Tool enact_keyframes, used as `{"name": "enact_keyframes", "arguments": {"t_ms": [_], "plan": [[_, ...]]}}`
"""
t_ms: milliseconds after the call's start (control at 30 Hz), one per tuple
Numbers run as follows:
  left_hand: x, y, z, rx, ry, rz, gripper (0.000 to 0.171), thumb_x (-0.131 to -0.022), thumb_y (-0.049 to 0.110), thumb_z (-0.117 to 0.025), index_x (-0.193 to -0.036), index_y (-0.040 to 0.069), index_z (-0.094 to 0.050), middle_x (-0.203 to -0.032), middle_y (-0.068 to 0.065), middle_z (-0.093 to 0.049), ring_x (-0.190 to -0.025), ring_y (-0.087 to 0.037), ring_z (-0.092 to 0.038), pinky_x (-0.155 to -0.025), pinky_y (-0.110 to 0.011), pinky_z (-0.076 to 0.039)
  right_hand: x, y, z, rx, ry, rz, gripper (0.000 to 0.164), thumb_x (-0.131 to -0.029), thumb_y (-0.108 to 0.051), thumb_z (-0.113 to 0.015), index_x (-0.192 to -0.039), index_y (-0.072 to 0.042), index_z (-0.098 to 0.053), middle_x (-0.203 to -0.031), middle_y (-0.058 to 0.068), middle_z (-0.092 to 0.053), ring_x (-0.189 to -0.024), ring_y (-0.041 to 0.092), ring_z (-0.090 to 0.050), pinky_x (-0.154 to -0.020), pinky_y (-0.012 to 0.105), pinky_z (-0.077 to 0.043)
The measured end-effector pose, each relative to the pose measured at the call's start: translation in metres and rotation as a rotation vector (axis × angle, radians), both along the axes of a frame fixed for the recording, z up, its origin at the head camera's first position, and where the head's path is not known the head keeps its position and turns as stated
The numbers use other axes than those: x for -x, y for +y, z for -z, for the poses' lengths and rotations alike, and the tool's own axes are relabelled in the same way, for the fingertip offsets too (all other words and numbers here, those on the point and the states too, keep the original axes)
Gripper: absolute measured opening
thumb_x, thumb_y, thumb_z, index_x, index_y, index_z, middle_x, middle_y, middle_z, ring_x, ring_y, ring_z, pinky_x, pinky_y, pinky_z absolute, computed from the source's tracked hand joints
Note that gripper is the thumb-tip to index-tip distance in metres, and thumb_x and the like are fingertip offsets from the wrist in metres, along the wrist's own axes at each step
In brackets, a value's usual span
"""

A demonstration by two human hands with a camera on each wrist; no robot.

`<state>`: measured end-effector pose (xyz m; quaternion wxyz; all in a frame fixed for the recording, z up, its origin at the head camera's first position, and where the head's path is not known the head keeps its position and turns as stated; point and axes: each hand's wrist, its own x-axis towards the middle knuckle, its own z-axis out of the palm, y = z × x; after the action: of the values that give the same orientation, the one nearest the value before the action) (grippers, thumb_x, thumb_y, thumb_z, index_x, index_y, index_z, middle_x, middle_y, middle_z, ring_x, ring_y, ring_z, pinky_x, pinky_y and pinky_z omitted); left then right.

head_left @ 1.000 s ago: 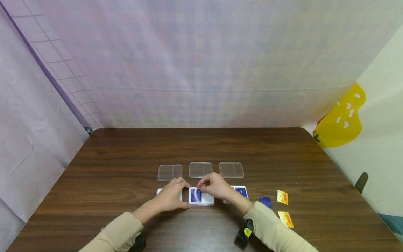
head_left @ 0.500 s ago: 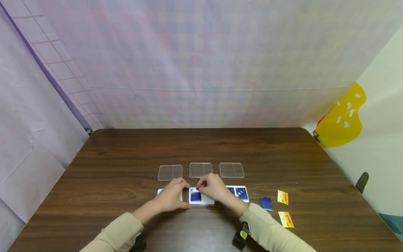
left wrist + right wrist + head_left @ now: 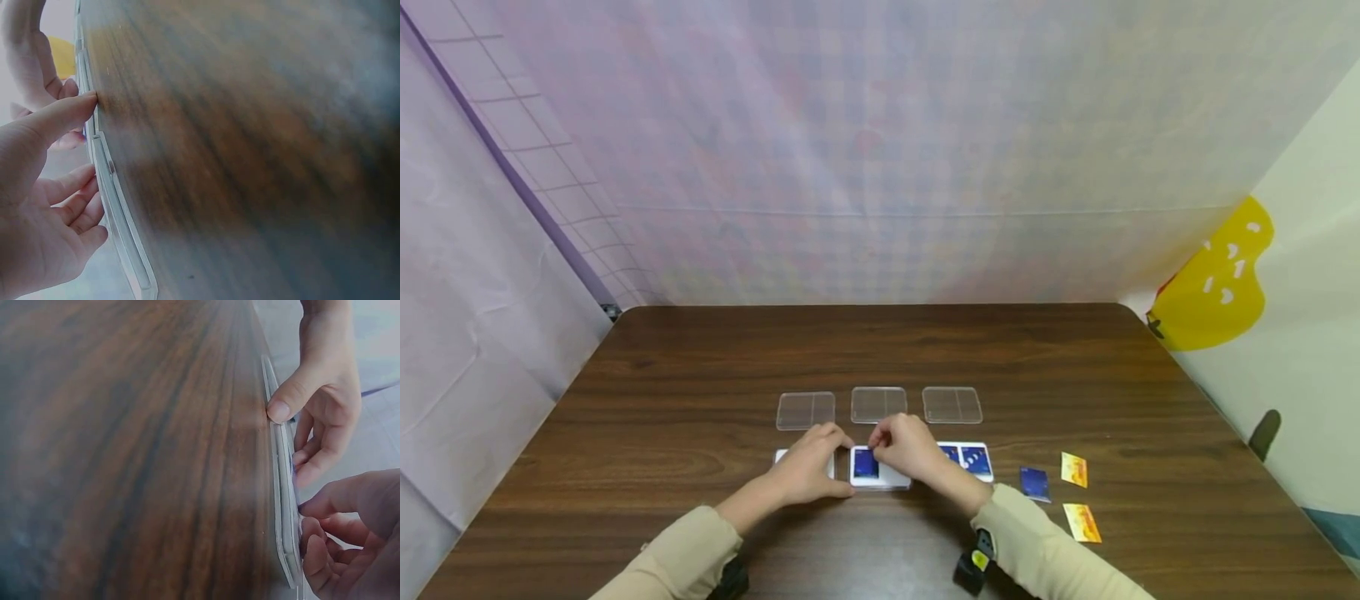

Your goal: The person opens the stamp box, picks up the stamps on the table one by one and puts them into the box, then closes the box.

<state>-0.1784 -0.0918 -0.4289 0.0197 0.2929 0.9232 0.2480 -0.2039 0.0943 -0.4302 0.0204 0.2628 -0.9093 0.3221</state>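
A flat white case (image 3: 893, 477) lies between my hands, with a dark blue card (image 3: 865, 463) on its left half. My left hand (image 3: 807, 467) holds the case's left end, thumb at the near edge and fingers at the far edge. My right hand (image 3: 910, 446) pinches the card's right edge with thumb and forefinger; the fingertips are small in the head view. In the right wrist view, the right hand (image 3: 353, 534) is close against the case (image 3: 284, 500). Another white case (image 3: 780, 455) is mostly hidden under my left hand.
Right of my right hand lies a white case with blue picture cards (image 3: 976, 461). Three clear lids, including the middle lid (image 3: 877, 404), lie in a row behind. A loose blue card (image 3: 1034, 483) and two orange cards (image 3: 1074, 470) lie further right on the brown table (image 3: 880, 350).
The blue card has tilted down from a shiny angle to a dark, flatter one on the case. My right forearm has shifted slightly left, uncovering the right case and loose blue card. My left hand stays put.
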Motion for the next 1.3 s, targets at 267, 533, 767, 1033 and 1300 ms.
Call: {"name": "enact_keyframes", "arguments": {"t_ms": [267, 533, 767, 1033, 1300], "plan": [[-0.001, 0.0, -0.001, -0.005, 0.005, -0.002, 0.053, -0.063, 0.028, -0.079, -0.103, 0.0, -0.06, -0.1, -0.006, -0.055, -0.096, -0.023, -0.05, -0.087, -0.038, -0.044, 0.005, 0.014, -0.006, 0.092, -0.141, -0.095, 0.012, -0.071, 0.001, -0.061, -0.079, -0.003, -0.068, -0.066, -0.001, -0.062, -0.057, 0.001, -0.048, -0.052, 0.016, -0.042], [-0.001, 0.002, -0.004, 0.027, -0.001, -0.004, 0.055, -0.064, 0.03, -0.078, -0.106, 0.0, -0.059, -0.103, -0.007, -0.056, -0.099, -0.023, -0.05, -0.09, -0.039, -0.043, 0.001, 0.06, -0.026, 0.129, -0.228, -0.087, 0.014, -0.074, 0.001, -0.059, -0.086, 0.003, -0.066, -0.069, 0.002, -0.061, -0.053, 0.003, -0.048, -0.047, 0.018, -0.043], [-0.001, 0.002, -0.003, 0.032, -0.001, 0.003, 0.055, -0.065, 0.031, -0.078, -0.107, 0.0, -0.059, -0.105, -0.007, -0.056, -0.099, -0.023, -0.05, -0.091, -0.039, -0.042, -0.005, 0.114, -0.032, 0.121, -0.273, 0.029, 0.014, -0.077, -0.004, -0.062, -0.089, 0.004, -0.064, -0.071, 0.002, -0.059, -0.055, 0.006, -0.05, -0.045, 0.021, -0.045], [-0.002, 0.0, -0.004, 0.031, 0.007, 0.005, 0.054, -0.065, 0.03, -0.078, -0.106, 0.0, -0.06, -0.104, -0.007, -0.056, -0.099, -0.023, -0.05, -0.091, -0.038, -0.042, -0.022, 0.166, -0.029, 0.031, -0.264, 0.054, 0.017, -0.078, -0.012, -0.067, -0.09, 0.0, -0.064, -0.077, 0.003, -0.062, -0.062, 0.005, -0.054, -0.051, 0.023, -0.048], [-0.003, 0.0, -0.004, 0.032, 0.014, 0.009, 0.054, -0.065, 0.03, -0.078, -0.105, -0.001, -0.06, -0.104, -0.008, -0.056, -0.099, -0.023, -0.051, -0.091, -0.038, -0.042, -0.038, 0.194, -0.024, -0.097, -0.216, 0.171, 0.018, -0.076, -0.014, -0.07, -0.088, -0.003, -0.064, -0.074, -0.002, -0.059, -0.064, 0.006, -0.053, -0.055, 0.021, -0.044]]}}
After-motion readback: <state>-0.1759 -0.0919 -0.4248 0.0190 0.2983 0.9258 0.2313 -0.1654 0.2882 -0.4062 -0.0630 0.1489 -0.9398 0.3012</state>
